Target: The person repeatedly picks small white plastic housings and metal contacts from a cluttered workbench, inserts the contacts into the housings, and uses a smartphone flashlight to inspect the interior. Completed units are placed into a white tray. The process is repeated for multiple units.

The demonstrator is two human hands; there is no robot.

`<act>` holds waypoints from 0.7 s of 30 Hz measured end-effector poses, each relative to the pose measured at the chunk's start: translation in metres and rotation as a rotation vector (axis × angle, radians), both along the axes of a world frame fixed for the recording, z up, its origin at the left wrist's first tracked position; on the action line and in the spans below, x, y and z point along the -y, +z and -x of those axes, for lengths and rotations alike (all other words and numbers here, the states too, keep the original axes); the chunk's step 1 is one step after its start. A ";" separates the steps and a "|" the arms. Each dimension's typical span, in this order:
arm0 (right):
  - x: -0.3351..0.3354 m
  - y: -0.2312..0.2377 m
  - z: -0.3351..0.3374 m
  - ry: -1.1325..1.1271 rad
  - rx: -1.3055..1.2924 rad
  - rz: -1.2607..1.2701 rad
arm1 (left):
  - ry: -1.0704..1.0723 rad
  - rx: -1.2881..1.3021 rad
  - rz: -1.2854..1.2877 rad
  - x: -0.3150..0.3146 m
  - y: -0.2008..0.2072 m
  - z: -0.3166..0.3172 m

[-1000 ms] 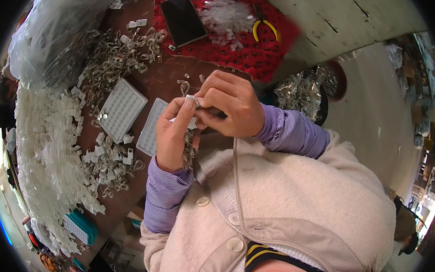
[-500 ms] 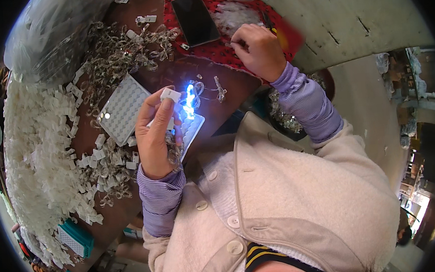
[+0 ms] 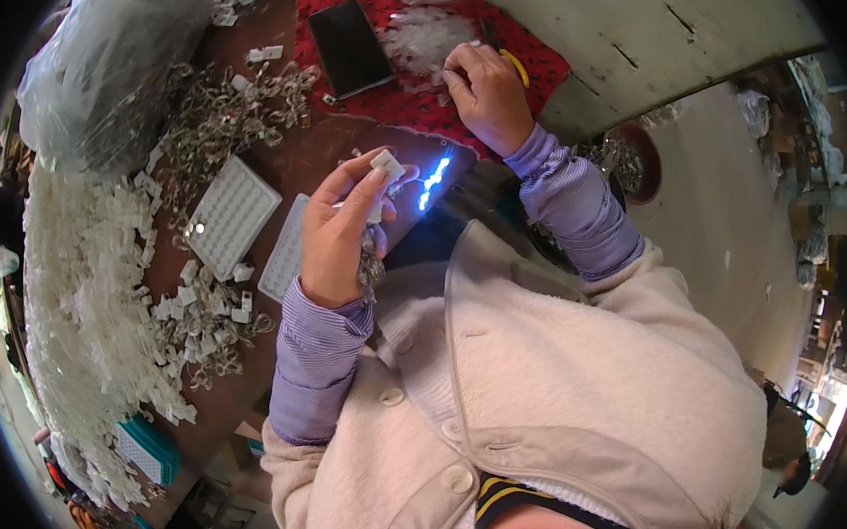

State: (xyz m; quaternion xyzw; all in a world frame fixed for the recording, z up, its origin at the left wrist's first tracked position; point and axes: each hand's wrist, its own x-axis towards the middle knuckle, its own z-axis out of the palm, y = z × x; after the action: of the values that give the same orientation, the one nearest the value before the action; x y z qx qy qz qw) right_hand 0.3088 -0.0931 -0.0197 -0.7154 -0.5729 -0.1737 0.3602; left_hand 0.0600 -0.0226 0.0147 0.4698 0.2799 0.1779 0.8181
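Observation:
My left hand (image 3: 336,233) pinches a small white battery case (image 3: 387,164) between thumb and fingers. A bundle of clear wire (image 3: 371,263) hangs below from the same hand. Beside it glows a string of blue-white LED lights (image 3: 434,183), apparently on the wire from this bundle. At the far side, my right hand (image 3: 493,97) is over the red patterned cloth (image 3: 550,74), its fingers curled together at the edge of a pile of thin clear plastic pieces (image 3: 426,41). Whatever its fingertips hold is hidden. A yellow-handled tool (image 3: 516,67) lies right next to it.
A black tablet-like device (image 3: 350,48) lies on the cloth. White trays with round cells (image 3: 233,216) rest on the brown table, near tangled wire lights (image 3: 240,111). White pieces (image 3: 88,333) are heaped at left, below a clear plastic bag (image 3: 116,80). A reddish basin (image 3: 638,162) stands at right.
My left hand has moved right with the battery case, and the lit LEDs have swung right, clear of the tray. My right hand has moved slightly onto the plastic pieces.

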 end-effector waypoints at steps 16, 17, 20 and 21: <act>0.034 0.039 0.044 0.455 -0.916 -0.034 | 0.068 0.034 -0.432 0.012 0.018 -0.030; 0.034 0.041 0.044 0.451 -0.794 -0.032 | 0.053 0.016 -0.396 0.012 0.019 -0.025; 0.029 0.047 0.046 0.457 -0.541 -0.079 | 0.020 0.165 -0.142 0.001 0.019 -0.012; 0.025 0.048 0.051 0.471 -0.537 -0.126 | 0.036 0.183 -0.093 -0.002 0.017 -0.009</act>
State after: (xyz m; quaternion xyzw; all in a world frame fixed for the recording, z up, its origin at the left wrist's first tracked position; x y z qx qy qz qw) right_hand 0.2580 -0.1185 0.0280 -0.5602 -0.5953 0.0731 0.5713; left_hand 0.0692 -0.0209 0.0321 0.4839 0.2038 0.2476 0.8143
